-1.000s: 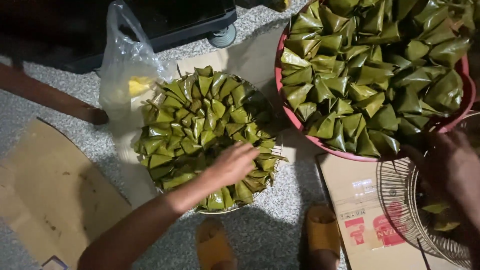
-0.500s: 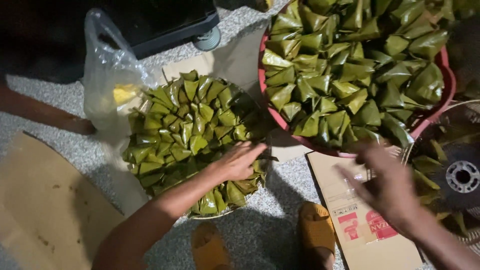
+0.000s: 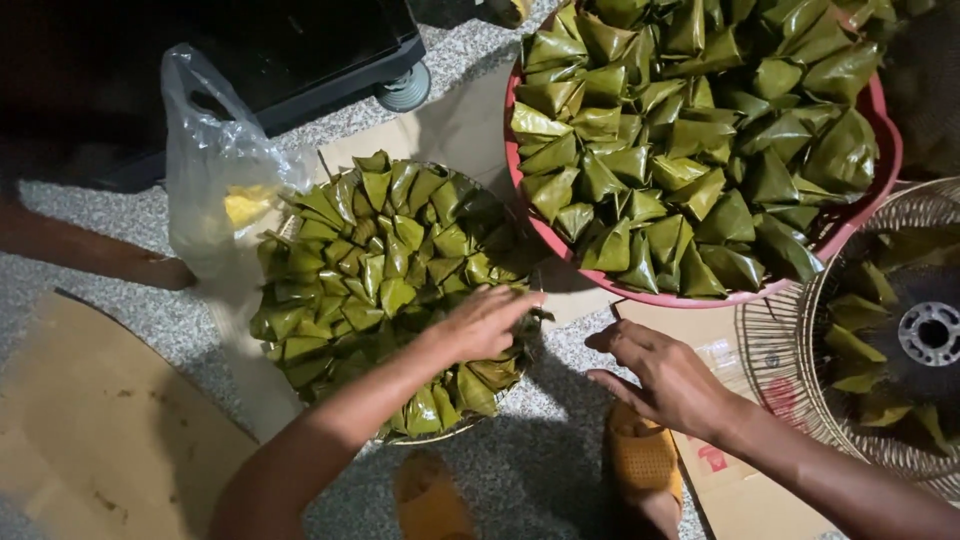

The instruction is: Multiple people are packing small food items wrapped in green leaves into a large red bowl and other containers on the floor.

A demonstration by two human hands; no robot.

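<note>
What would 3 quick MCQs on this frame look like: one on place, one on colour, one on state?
1. Where is the left hand?
A. On the leaf parcels in the round tray
B. In the plastic bag
C. On the fan grille

2. What colour is the basin?
A. Blue
B. Red
C. White

3. What is the state of the right hand?
A. Closed on a parcel
B. Inside the basin
C. Open, holding nothing

Key:
1 A: its fingers lie on the near edge of the tray's parcels.
2 B: the rim shows red.
3 C: its fingers are spread above the floor, with nothing in them.
</note>
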